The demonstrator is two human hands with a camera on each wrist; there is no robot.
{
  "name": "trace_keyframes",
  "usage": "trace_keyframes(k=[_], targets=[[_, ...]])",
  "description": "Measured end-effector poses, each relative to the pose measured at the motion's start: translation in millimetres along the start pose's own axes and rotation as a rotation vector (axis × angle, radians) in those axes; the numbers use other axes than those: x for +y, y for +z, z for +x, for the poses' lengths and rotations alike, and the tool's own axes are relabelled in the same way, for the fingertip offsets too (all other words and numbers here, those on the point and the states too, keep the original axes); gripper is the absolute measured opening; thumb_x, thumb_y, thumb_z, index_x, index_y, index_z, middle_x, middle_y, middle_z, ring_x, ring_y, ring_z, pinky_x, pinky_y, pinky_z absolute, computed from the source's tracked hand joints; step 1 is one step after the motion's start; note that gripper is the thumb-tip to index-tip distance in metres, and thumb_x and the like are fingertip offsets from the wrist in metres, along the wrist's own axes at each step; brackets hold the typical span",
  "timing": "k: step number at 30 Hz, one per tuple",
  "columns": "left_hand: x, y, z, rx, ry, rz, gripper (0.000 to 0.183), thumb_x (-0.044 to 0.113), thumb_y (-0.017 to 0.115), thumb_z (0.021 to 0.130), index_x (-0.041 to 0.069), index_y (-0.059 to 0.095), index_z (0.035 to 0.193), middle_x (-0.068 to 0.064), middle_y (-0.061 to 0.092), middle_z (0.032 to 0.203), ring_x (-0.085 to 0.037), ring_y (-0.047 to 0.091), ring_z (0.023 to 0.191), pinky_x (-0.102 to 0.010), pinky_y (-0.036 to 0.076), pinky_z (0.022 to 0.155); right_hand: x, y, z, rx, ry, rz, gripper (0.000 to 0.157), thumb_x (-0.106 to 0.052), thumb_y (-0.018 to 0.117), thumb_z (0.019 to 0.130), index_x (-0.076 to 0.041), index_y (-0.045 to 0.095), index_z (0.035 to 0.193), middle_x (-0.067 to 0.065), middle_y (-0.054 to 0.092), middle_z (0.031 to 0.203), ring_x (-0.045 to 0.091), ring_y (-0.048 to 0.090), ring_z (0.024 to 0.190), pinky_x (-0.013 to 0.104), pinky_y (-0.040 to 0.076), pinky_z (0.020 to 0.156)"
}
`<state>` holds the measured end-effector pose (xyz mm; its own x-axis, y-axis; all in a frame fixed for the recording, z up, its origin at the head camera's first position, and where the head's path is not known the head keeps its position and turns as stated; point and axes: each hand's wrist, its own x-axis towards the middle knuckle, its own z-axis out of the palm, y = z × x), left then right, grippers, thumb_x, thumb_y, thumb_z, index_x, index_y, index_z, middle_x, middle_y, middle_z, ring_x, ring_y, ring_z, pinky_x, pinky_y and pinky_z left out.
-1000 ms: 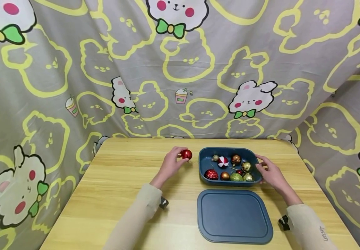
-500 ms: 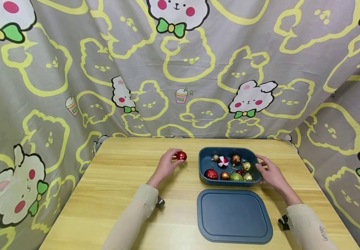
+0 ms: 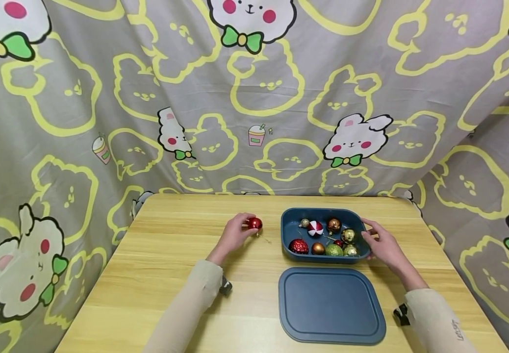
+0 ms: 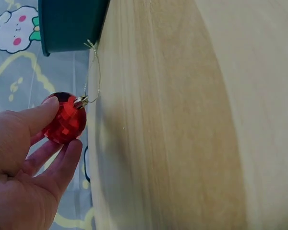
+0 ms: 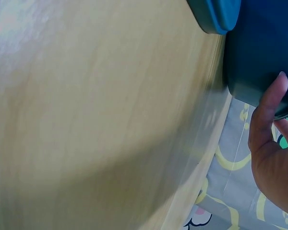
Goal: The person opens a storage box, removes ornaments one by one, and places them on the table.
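Note:
My left hand (image 3: 233,232) pinches a shiny red bauble (image 3: 255,223) left of the box. In the left wrist view the thumb lies on one side of the faceted red ball, with fingers behind and below. Its gold cap and looped gold string point away from the palm. My right hand (image 3: 383,245) holds the right end of a dark blue box (image 3: 284,240). The right wrist view has its thumb against the outer wall, other fingers partly hidden. Inside the box lie several baubles, among them a red-and-white one (image 3: 315,228), a dark red one (image 3: 298,246) and a green one (image 3: 334,250).
The matching flat blue lid (image 3: 331,305) lies on the wooden table (image 3: 157,274) just in front of the box. Behind the table hangs a grey curtain (image 3: 290,162) with cartoon prints. Each wrist carries a small black device.
The left hand has moved a little leftward and toward the near side with the red bauble, away from the box. The right hand and box have stayed put.

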<state>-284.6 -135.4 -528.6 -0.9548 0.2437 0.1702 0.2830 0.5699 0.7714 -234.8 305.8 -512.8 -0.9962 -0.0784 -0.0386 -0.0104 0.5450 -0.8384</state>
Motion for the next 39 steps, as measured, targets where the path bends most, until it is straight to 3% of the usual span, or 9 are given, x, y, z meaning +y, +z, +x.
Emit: trace_keyframes(k=[12,25,39], targets=[[-4.4,7.5,0.8,-0.036,0.001,0.028,0.041,0.005,0.075,0.093,-0.002,0.063,0.132,-0.020,0.066,0.123,-0.033,0.070,0.111,-0.039,0.060,0.097,-0.5,0.2,-0.9,-0.005,0.003,-0.003,0.055,-0.024,0.045,0.113,-0.006,0.030,0.163,0.035,0.050,0.128,0.023,0.063,0.071,0.040,0.060,0.056],[-3.5,8.6,-0.1,-0.032,-0.024,0.037,0.044,0.009,0.076,0.094,0.001,0.062,0.135,-0.019,0.065,0.127,-0.033,0.070,0.112,-0.040,0.059,0.099,2.7,-0.5,0.5,-0.001,-0.001,-0.009,0.055,-0.025,0.044,0.113,-0.008,0.031,0.163,0.035,0.049,0.129,0.024,0.064,0.074,0.041,0.061,0.057],[-1.2,4.5,-5.5,0.005,0.006,0.098,0.051,0.017,0.079,0.093,0.006,0.061,0.139,-0.014,0.064,0.131,-0.033,0.066,0.119,-0.047,0.055,0.104,4.1,-0.2,1.2,0.001,-0.004,-0.013,0.054,-0.025,0.044,0.113,-0.008,0.031,0.163,0.035,0.049,0.129,0.024,0.064,0.074,0.041,0.061,0.057]])
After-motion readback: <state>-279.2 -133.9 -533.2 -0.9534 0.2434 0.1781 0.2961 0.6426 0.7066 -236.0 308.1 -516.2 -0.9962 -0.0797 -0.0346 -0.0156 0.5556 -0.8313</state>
